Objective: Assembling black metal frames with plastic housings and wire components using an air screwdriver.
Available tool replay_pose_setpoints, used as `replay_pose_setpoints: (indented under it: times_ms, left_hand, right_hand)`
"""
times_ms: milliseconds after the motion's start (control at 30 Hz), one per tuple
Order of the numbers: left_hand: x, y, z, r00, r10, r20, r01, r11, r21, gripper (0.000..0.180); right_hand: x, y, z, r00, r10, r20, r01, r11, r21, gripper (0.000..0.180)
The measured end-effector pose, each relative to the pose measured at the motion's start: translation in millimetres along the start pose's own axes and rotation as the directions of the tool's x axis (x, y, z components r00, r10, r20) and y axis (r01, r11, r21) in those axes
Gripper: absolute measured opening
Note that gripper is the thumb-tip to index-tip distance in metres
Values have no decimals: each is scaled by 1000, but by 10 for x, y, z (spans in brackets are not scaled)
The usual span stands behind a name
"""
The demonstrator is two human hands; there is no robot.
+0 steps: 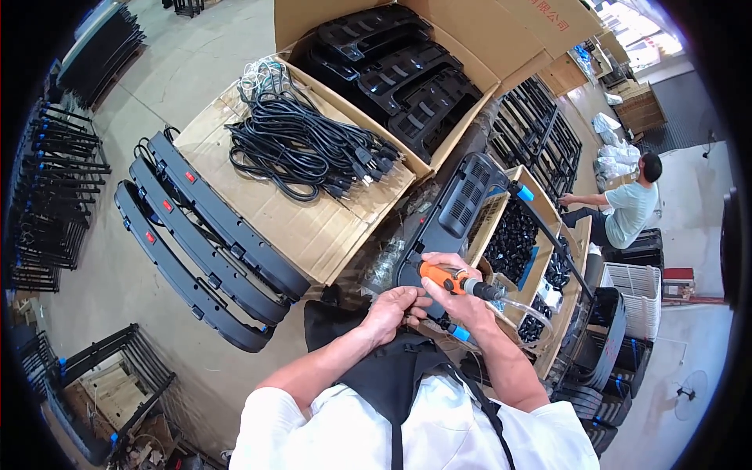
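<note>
My right hand (464, 304) is wrapped round an orange power screwdriver (440, 279), whose black rear end meets a clear hose. Its tip points toward the lower end of a long black plastic housing (464, 205) with vented slots, which lies in front of me. Beside the tool, my left hand (390, 315) has its fingers curled and pinched together at the housing's near end. Whatever the left fingertips hold is hidden. A black metal bar (548, 233) with blue end pieces lies along the right of the housing.
Bundled black power cords (301, 141) lie on a cardboard box (345, 244); an open carton (486, 88) behind holds black plastic parts. Wooden trays to the right hold small black parts (509, 241). Long black housings (223, 235) with red switches lean at left. A person (631, 205) sits at right.
</note>
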State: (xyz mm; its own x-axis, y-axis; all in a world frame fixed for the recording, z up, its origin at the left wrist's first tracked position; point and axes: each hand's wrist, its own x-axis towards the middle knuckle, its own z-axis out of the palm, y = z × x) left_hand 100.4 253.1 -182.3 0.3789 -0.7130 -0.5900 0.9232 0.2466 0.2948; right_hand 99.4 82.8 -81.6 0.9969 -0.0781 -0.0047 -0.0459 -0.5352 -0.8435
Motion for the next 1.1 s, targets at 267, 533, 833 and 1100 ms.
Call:
replay_pose_setpoints:
  times_ms: [267, 533, 833, 1100]
  left_hand:
    - [-8, -46, -176, 1000, 0, 3, 0, 1000, 29, 29]
    - [105, 88, -109, 999, 17, -40, -22, 991, -131, 27]
    - [597, 238, 484, 997, -8, 81, 36, 934, -355, 26]
    - [1273, 22, 1270, 982, -47, 183, 106, 940, -325, 24]
  right_hand:
    - [-47, -19, 51, 997, 79, -4, -79, 996, 43, 37]
    - [-339, -350, -217, 983, 127, -134, -96, 971, 219, 56]
    - [-401, -60, -811, 980, 92, -175, -29, 943, 330, 54]
    - [-488, 509, -1804, 963, 91, -254, 30, 900, 434, 51]
